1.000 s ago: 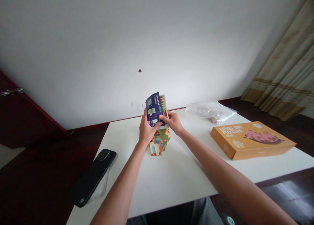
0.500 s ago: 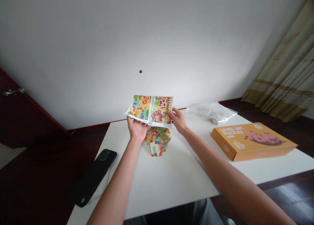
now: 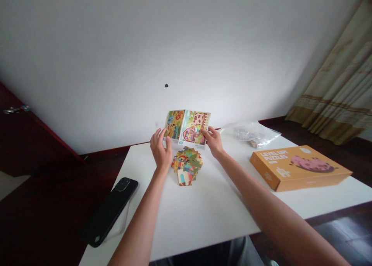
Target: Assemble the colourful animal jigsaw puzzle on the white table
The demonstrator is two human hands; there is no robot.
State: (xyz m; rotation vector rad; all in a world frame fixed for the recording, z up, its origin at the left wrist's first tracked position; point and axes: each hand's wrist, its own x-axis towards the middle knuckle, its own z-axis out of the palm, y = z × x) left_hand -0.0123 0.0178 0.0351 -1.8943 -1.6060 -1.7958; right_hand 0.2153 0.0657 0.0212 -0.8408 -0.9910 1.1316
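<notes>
"Where is the booklet?"
"The booklet (image 3: 190, 126) is near the middle of the frame, spread to two colourful pages and raised above the far part of the white worktop (image 3: 203, 211). The right page shows a spotted cow and a red barn, the left one a lion among other figures."
"What about the right hand?"
"The right hand (image 3: 214, 142) has its grip clamped on the booklet's lower right edge, thumb on the front of the page."
"And the left hand?"
"The left hand (image 3: 162, 150) is at the lower left corner of the booklet, its grip apart, with thumb and fingers spread. Whether it touches the paper, I cannot tell."
"Anything below?"
"A heap of puzzle pieces (image 3: 188, 161), overlapping, just under the booklet in the frame. The nearest piece is pale with a blue patch."
"And around them?"
"A black phone (image 3: 112, 213) lies at the lower left, slanting. On the right is an orange box (image 3: 302, 167) lettered LEVEL UP! PUZZLES, and behind it a clear plastic bag (image 3: 252, 133). A curtain (image 3: 334, 76) hangs at the upper right."
</notes>
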